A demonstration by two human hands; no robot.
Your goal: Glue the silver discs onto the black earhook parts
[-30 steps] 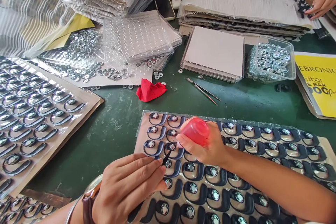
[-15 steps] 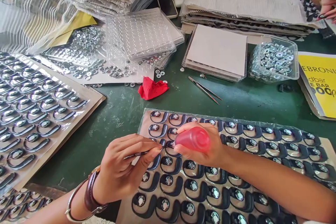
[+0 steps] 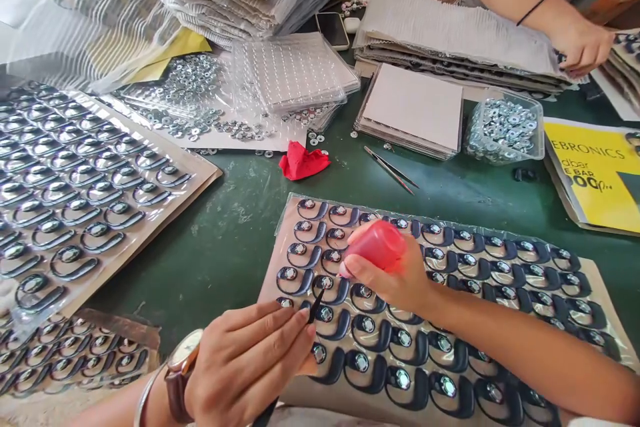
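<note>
A sheet of black curved pieces with shiny round centres point(image 3: 607, 293) lies under my hands. My left hand point(image 3: 250, 357) is closed on dark tweezers point(image 3: 316, 305), whose tip points at one round centre. Just right of that tip, my right hand point(image 3: 395, 273) wraps round a red squeeze bottle point(image 3: 377, 243), tilted with its nozzle down and to the left over the sheet. My left wrist carries a watch point(image 3: 185, 350) and a bangle.
A red cloth point(image 3: 303, 161), spare tweezers point(image 3: 390, 169), a plastic box of metal rings point(image 3: 506, 128) and stacked cards point(image 3: 413, 107) lie ahead. Another filled sheet point(image 3: 200, 177) is at left. Another person's hand point(image 3: 585, 47) is at upper right, by layered sheets.
My left hand has moved down, and its tweezers have turned from pointing right to pointing up. The bottle has come slightly up, away from the tweezers. The other person's arm shows more.
</note>
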